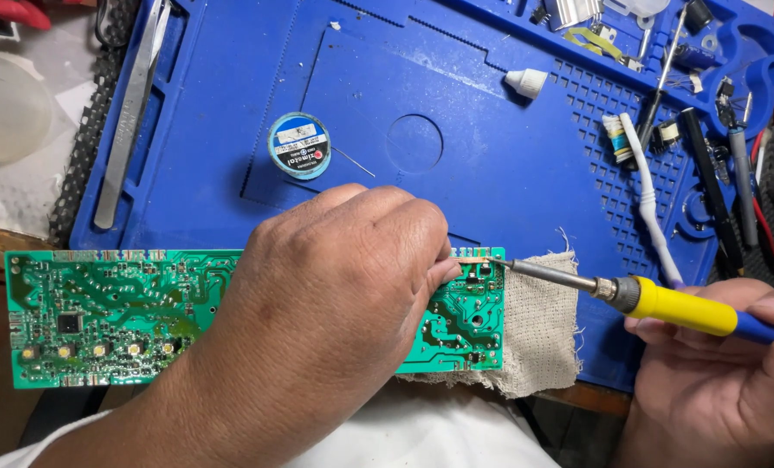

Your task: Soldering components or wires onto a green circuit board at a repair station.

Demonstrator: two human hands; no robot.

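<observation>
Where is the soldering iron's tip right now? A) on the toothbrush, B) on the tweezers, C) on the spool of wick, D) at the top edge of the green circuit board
D: the soldering iron, held by the right hand, points its tip at the circuit board's top edge beside the left hand's fingers.

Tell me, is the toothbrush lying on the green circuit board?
No, the toothbrush lies on the blue mat, off to the right of the circuit board.

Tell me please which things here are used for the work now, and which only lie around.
In use:
left hand
copper braid strip
green circuit board
right hand
soldering iron
cloth under the board

Lying about:
braid spool
tweezers
toothbrush
white cap
blue mat
</observation>
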